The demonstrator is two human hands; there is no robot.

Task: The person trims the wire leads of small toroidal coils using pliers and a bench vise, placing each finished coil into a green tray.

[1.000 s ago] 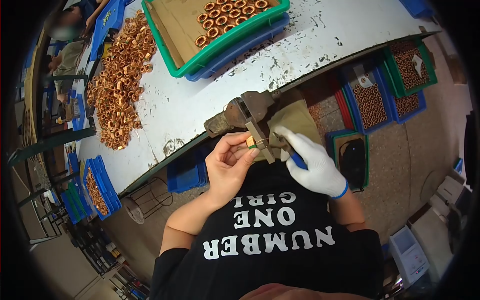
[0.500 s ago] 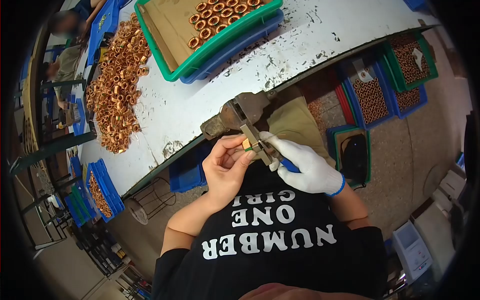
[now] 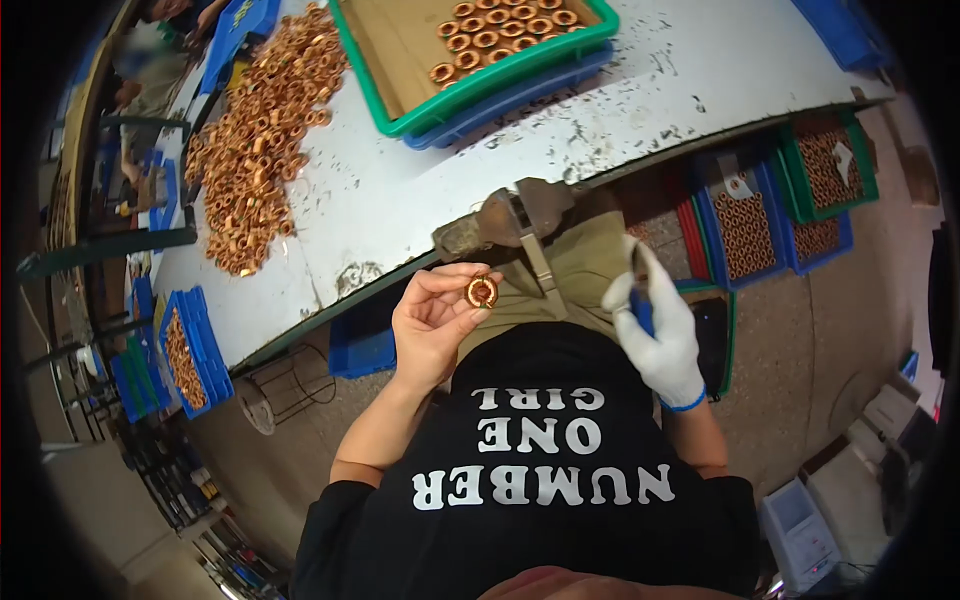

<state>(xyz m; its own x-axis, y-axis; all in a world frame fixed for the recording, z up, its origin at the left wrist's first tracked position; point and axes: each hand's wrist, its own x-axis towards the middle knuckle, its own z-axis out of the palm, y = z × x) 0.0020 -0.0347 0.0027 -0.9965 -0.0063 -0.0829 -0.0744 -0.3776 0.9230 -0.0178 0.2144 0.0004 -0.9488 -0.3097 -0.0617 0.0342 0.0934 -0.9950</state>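
Observation:
A copper-wound ring coil (image 3: 482,292) is pinched between the thumb and fingers of my bare left hand (image 3: 432,318), its round opening turned up toward me. My right hand (image 3: 660,345), in a white glove with a blue cuff, is closed around blue-handled pliers (image 3: 641,300). Motion blurs the tips of the pliers, which are apart from the coil. Between and beyond both hands, a worn metal vise (image 3: 505,218) sits at the bench edge, with a flat metal bar (image 3: 540,262) sticking out toward my lap.
Loose coils (image 3: 262,140) lie heaped on the white bench (image 3: 400,205). A green tray (image 3: 385,122) with rows of coils rests on a blue one. Further coil bins (image 3: 745,225) stand at right, and another blue bin (image 3: 212,350) at left. A co-worker (image 3: 150,75) is at far left.
My hands have moved apart: the right drew the pliers away to the right, off the coil. The left shifted slightly left and turned the coil so its opening shows. The view has shifted.

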